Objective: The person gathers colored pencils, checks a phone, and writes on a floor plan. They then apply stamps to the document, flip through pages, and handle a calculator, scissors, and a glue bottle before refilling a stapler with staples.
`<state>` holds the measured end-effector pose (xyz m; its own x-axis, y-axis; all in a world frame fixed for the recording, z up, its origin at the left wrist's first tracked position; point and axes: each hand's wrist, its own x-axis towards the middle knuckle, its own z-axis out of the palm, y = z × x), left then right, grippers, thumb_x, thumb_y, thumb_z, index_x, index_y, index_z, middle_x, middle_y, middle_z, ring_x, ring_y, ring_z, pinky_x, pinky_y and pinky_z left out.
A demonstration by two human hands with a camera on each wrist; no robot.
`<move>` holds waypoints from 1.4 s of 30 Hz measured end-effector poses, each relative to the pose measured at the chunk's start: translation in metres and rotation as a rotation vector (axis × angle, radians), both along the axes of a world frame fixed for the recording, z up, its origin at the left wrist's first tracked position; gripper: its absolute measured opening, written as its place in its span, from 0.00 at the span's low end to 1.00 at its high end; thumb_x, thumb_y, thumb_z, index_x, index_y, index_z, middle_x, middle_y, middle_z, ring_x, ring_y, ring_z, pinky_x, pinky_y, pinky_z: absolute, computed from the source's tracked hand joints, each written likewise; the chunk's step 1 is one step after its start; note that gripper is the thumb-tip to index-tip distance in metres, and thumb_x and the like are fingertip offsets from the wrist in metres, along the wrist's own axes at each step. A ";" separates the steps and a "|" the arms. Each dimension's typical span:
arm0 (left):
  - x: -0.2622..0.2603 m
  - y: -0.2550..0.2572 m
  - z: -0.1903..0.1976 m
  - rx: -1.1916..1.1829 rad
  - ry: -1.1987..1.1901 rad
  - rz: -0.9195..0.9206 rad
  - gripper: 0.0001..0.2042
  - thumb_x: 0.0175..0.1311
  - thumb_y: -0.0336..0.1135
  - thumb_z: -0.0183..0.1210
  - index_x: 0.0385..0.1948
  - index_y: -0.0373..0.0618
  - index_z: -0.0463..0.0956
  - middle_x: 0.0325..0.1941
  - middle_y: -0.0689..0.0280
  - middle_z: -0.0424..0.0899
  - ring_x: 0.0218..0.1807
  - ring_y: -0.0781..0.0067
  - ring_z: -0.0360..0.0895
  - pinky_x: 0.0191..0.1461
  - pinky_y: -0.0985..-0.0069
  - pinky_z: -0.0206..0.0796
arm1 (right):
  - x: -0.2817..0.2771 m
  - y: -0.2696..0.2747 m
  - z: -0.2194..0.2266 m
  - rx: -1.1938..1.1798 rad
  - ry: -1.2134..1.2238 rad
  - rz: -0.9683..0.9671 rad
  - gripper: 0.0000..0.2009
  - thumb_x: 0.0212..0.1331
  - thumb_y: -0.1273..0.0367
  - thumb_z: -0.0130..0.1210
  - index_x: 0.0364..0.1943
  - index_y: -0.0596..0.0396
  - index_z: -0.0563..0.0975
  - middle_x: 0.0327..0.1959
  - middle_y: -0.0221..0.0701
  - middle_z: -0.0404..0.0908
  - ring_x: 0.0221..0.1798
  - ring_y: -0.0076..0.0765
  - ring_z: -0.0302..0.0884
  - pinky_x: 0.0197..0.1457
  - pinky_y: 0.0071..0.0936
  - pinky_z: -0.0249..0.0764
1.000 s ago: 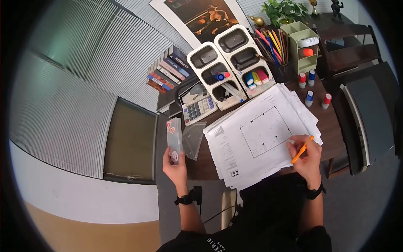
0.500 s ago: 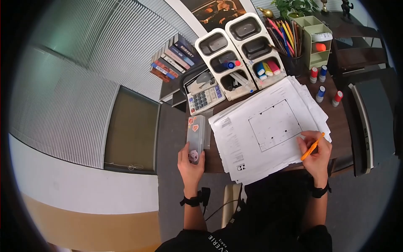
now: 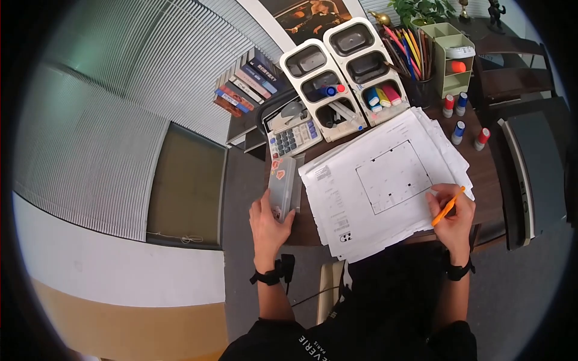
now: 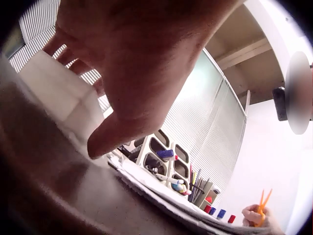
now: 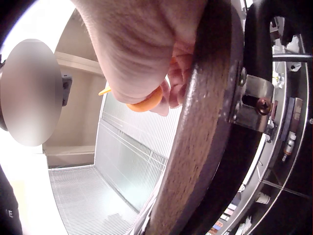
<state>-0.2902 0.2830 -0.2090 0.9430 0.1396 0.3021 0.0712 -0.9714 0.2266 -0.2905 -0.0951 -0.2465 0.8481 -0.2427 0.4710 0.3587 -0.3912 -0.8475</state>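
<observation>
My left hand straddles the lower end of a translucent plastic pencil case with stickers, at the left edge of the desk. In the left wrist view the fingers go behind the case's far side, and the thumb lies along its near side. My right hand holds a slim orange scissors-like tool over the right edge of the papers. The left wrist view shows two thin prongs of this tool spreading upward; the fingers cover part of it. A stack of printed sheets lies between both hands.
Behind the sheets stand a calculator and white organiser trays with markers. A pencil cup and green holder are farther right. Several red- and blue-capped small bottles stand right of the papers, and a dark box-shaped device beyond the desk.
My left hand has carried the pencil case rightward onto the desk's left side and now covers more of its lower end. The right hand keeps its grip on the orange tool; the view has shifted.
</observation>
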 end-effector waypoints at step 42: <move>0.007 -0.001 -0.008 0.145 0.128 -0.212 0.32 0.71 0.42 0.56 0.74 0.45 0.56 0.73 0.40 0.61 0.69 0.33 0.64 0.67 0.48 0.62 | 0.002 0.002 -0.001 -0.025 0.019 -0.020 0.09 0.53 0.77 0.69 0.36 0.56 0.80 0.20 0.28 0.75 0.22 0.21 0.69 0.28 0.19 0.64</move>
<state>-0.2829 0.2823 -0.2172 0.9783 -0.1003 0.1813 -0.1175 -0.9893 0.0867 -0.2889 -0.0931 -0.2475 0.8519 -0.2479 0.4613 0.3350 -0.4189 -0.8439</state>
